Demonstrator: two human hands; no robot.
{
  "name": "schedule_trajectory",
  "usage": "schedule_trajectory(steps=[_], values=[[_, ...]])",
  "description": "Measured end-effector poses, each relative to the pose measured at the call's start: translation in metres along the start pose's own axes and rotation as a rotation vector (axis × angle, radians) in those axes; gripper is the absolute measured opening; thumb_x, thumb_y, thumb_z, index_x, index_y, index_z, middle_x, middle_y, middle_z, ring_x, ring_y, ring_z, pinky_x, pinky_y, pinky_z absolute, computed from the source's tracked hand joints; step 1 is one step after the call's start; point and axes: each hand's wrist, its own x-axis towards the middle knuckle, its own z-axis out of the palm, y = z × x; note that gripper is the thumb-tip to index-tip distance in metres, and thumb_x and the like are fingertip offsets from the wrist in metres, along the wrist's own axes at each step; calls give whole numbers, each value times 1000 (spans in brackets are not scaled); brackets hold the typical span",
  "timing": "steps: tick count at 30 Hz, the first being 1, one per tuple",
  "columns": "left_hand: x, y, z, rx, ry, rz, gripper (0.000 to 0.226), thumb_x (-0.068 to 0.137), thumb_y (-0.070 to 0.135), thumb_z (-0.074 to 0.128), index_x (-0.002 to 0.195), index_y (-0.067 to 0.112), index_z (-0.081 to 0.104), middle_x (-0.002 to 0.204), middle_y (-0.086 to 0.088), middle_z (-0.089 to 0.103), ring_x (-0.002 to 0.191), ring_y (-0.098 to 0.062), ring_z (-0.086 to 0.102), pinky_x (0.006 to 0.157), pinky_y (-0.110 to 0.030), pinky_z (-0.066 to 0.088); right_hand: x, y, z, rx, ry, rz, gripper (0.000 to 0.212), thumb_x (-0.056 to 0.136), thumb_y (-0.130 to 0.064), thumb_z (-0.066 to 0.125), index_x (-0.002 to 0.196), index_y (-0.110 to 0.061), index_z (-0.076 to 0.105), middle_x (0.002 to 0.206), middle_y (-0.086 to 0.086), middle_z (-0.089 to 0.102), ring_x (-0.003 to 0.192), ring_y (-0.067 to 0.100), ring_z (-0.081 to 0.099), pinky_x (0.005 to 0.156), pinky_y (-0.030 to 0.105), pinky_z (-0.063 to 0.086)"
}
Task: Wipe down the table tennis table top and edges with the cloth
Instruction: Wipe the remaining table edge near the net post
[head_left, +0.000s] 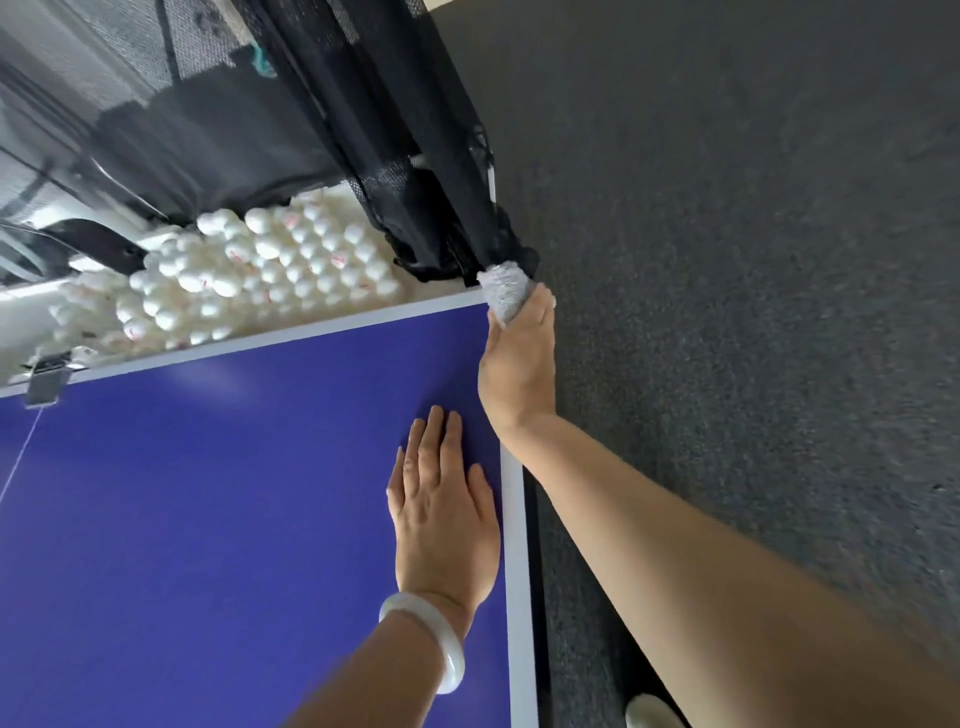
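The blue table tennis table (218, 499) with white border lines fills the lower left. A small grey-white cloth (503, 292) sits bunched at the table's far right corner. My right hand (519, 358) grips the cloth there, reaching along the right edge, with the fingers mostly hidden behind the cloth and the edge. Flat on the blue top beside the white side line lies my left hand (441, 519), fingers straight, a white bangle on its wrist.
A tray of several white balls (249, 270) lies just beyond the far edge. Black mesh netting (395, 156) hangs above the corner. A metal clamp (47, 376) grips the far edge at left. Dark grey carpet (753, 260) covers the floor on the right.
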Motion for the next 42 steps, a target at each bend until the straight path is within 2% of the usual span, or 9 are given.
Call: schedule_trajectory(steps=[7, 11, 12, 17, 20, 24, 28, 35, 42], values=[[1, 0, 0, 28, -4, 15, 62, 97, 39, 10, 155, 21, 23, 163, 7, 16, 151, -10, 8, 120, -26, -2, 24, 6, -4, 86, -237, -26, 68, 102, -21, 51, 158, -11, 14, 162, 9, 25, 148, 23, 28, 119, 42, 29], [1, 1, 0, 40, -1, 10, 65, 95, 40, 8, 154, 19, 26, 162, 4, 19, 151, -13, 12, 122, -30, 3, -28, 31, -10, 211, -187, 32, 70, 101, -11, 50, 159, -19, 12, 160, -3, 29, 136, -7, 30, 104, 1, 23], [1, 1, 1, 42, -3, 6, 65, 95, 40, 8, 154, 19, 26, 162, 4, 20, 150, -13, 12, 122, -31, 4, -36, 34, -11, 235, -198, 40, 71, 101, -10, 50, 159, -22, 12, 158, -5, 32, 132, -9, 32, 101, 1, 25], [3, 1, 0, 34, -19, -8, 63, 96, 39, 11, 154, 20, 26, 162, 5, 20, 150, -14, 12, 123, -35, 10, -8, 24, -5, 40, -242, 23, 75, 101, -15, 51, 158, -8, 2, 165, 12, 12, 154, 26, 9, 123, 43, 19], [4, 1, 1, 21, -26, -22, 57, 99, 34, 20, 154, 20, 26, 162, 6, 19, 150, -14, 12, 122, -36, 12, 3, 18, -5, 68, -244, 26, 73, 102, -17, 50, 157, -3, 3, 166, 14, 9, 154, 25, 0, 124, 39, 14], [3, 0, 2, 10, -24, -30, 55, 101, 32, 20, 154, 21, 24, 163, 7, 16, 150, -12, 9, 122, -32, 6, -50, 26, -16, 234, -214, 65, 66, 99, -14, 54, 155, -5, 20, 153, 11, 36, 143, 24, 36, 116, 39, 33], [3, 1, 2, 16, -22, -26, 58, 99, 35, 19, 154, 21, 23, 163, 6, 16, 150, -12, 10, 122, -30, 4, -103, 48, -27, 220, -241, 78, 57, 99, -20, 54, 148, -1, 33, 145, 15, 45, 136, 26, 44, 113, 41, 35], [3, 0, 1, 21, -16, -25, 53, 101, 30, 30, 153, 21, 28, 161, 5, 21, 148, -16, 17, 120, -35, 12, 18, 10, -6, 136, -302, 464, 65, 100, -48, 50, 142, -1, 33, 137, 20, 50, 118, 36, 57, 99, 46, 49], [4, -1, 3, -11, -5, -44, 54, 100, 30, 32, 153, 22, 27, 162, 7, 20, 148, -14, 15, 120, -36, 13, -79, 36, -25, 39, -287, 198, 66, 102, -39, 48, 152, -4, 24, 144, 18, 40, 123, 33, 52, 101, 43, 45]])
